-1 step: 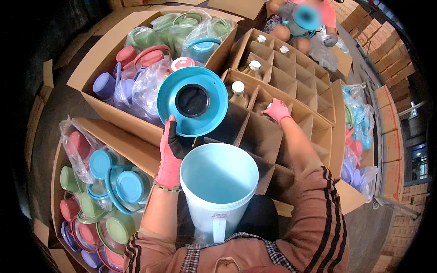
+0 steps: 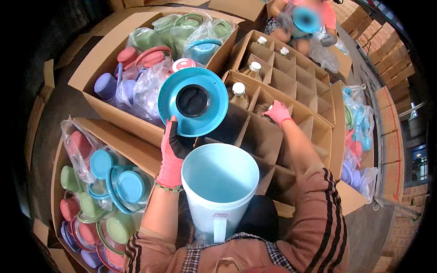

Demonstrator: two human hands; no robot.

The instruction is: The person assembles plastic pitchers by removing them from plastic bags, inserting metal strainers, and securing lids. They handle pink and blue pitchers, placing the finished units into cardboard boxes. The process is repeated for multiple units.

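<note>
My left hand (image 2: 171,157), in a pink glove with dark patches, grips a round blue lid (image 2: 164,98) by its near edge. A black disc sits in the lid's middle. Below it, upright at my lap, stands a pale blue jug (image 2: 200,204) with no lid on, its handle towards me. My right hand (image 2: 277,113), gloved in pink, reaches into a compartment of the divided carton (image 2: 325,145). Its fingers are closed, mostly hiding what they grip; a bit of something whitish shows there. A white-capped bottle (image 2: 238,93) stands in the compartment to the left.
Behind is another divided carton (image 2: 314,73) with several white-capped bottles. Open boxes at the left hold coloured lidded jugs (image 2: 132,186) and bagged ones (image 2: 150,86). A box of bagged jugs (image 2: 359,118) stands at the right. Across from me a person (image 2: 291,20) handles a blue-lidded jug.
My hands, the lid and the jug stay nearly where they were. The view shifts very slightly, and the other person's gloved hands move a little.
</note>
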